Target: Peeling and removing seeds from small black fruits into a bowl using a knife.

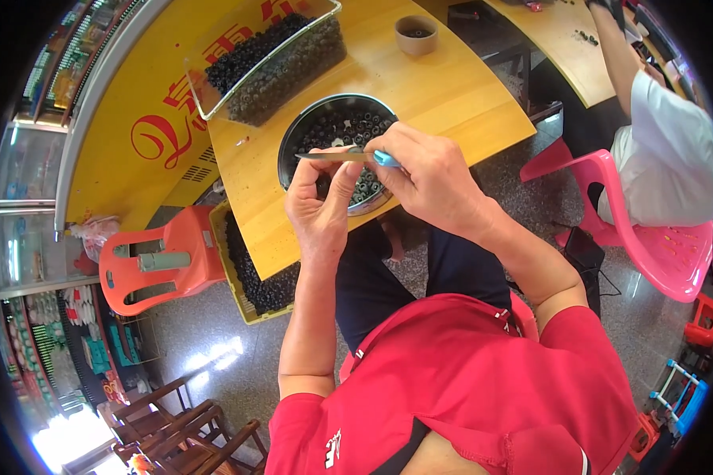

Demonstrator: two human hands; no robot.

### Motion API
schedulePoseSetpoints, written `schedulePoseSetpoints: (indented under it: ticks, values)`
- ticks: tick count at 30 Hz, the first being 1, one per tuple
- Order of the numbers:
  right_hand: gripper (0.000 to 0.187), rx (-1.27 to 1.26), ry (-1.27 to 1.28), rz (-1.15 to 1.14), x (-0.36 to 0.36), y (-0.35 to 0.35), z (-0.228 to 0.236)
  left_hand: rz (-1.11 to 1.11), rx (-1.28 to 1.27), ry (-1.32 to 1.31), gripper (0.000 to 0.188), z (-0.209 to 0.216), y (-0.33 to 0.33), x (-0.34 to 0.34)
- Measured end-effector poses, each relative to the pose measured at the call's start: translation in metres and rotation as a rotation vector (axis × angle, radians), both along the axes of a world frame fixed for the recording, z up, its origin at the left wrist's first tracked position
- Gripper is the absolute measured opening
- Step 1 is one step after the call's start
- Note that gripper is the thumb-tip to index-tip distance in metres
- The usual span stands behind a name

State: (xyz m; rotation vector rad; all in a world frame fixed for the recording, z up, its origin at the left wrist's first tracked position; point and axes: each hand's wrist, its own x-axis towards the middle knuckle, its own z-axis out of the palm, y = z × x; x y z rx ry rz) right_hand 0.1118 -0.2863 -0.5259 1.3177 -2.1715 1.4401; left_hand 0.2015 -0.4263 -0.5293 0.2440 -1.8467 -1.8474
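My right hand (pixel 432 174) is closed round the light blue handle of a small knife (pixel 333 157). Its narrow blade lies across the fingertips of my left hand (pixel 318 198), pointing left. Those left fingers are pinched together on a small dark ring-shaped part (pixel 355 150), mostly hidden by the fingers and blade. Both hands are over a round dark bowl (pixel 296 134) near the table edge. Many small black and grey ring-shaped parts lie in the bowl, with a few pale scraps among them.
On the wooden table (pixel 467 95) stand a clear bin (pixel 293 75) heaped with black parts and a brown cup (pixel 416 36). A yellow crate (pixel 249 317) of black parts sits below. An orange chair (pixel 166 261) is left; another person sits on a pink chair (pixel 657 229) at right.
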Motion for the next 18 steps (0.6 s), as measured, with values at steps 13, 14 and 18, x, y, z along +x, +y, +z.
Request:
schedulePoseSetpoints:
  ticks: [13, 14, 18]
  values:
    - [0.012, 0.161, 0.031, -0.081, -0.005, 0.002, -0.010, 0.017, -0.107, 0.080, 0.013, 0.005, 0.005, 0.003]
    - [0.012, 0.137, -0.033, -0.055, -0.004, 0.002, -0.009, 0.019, -0.106, 0.080, 0.013, 0.003, 0.003, 0.002]
    - [0.013, 0.051, -0.108, -0.015, -0.001, 0.002, -0.001, 0.061, -0.108, 0.086, 0.012, 0.000, 0.000, 0.000]
